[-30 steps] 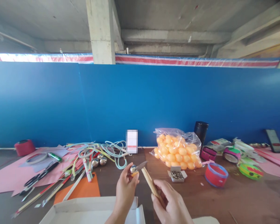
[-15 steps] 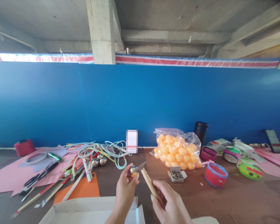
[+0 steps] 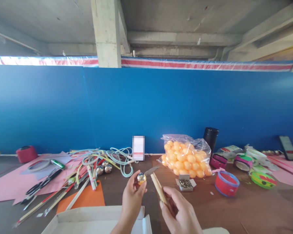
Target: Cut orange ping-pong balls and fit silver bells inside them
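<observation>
My left hand (image 3: 133, 196) is closed on a shiny silver ball (image 3: 141, 177), pinched between thumb and fingers, with orange showing along its lower edge. Closed around a pale wooden stick (image 3: 158, 188) is my right hand (image 3: 177, 206); the stick tilts up to the left. A thin grey blade (image 3: 152, 170) lies between the ball and the stick's top end, pointing up to the right. Which hand the blade belongs to I cannot tell. Below my left hand sits an open white box (image 3: 88, 213), partly out of view.
A clear bag of orange balls (image 3: 185, 159) stands behind a small box of metal pieces (image 3: 185, 183). To the right are a red round case (image 3: 226, 183) and a green case (image 3: 263, 179). Leftward lie silver balls (image 3: 108, 168), scissors (image 3: 40, 183), sticks and pale-blue tubing (image 3: 118, 152).
The silver ball has turned and moved slightly right, showing more of its face. My right hand has shifted a little to the right with the wooden stick; the blade also sits farther right.
</observation>
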